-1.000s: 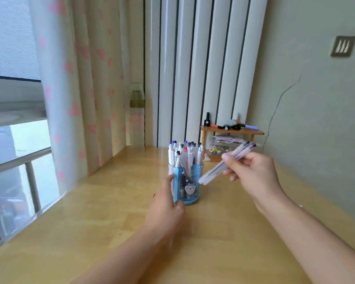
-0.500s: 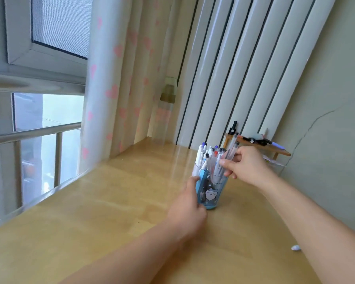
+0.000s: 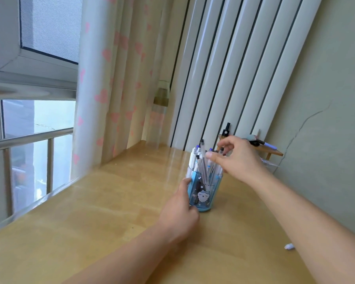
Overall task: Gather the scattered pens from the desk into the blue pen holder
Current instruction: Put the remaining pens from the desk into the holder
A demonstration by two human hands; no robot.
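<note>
The blue pen holder (image 3: 203,193), clear plastic with a white cartoon figure, stands on the wooden desk (image 3: 90,222). It is packed with several white and clear pens (image 3: 201,162), and one clear pen sticks up higher than the rest. My left hand (image 3: 178,212) grips the holder's left side, thumb against its wall. My right hand (image 3: 240,160) hovers just over the pen tops with its fingers spread; the thumb tip rests near the clear pens, and nothing is held in it.
A small white cap (image 3: 289,247) lies on the desk at the right, near my forearm. A low wooden shelf (image 3: 275,152) with markers stands behind the holder against the wall. A heart-print curtain (image 3: 111,78) and a window railing (image 3: 29,138) line the left edge.
My right hand brought a bundle of clear pens down into the holder and let them go, fingers spreading. My left hand stayed on the holder. The camera tilted and moved closer.
</note>
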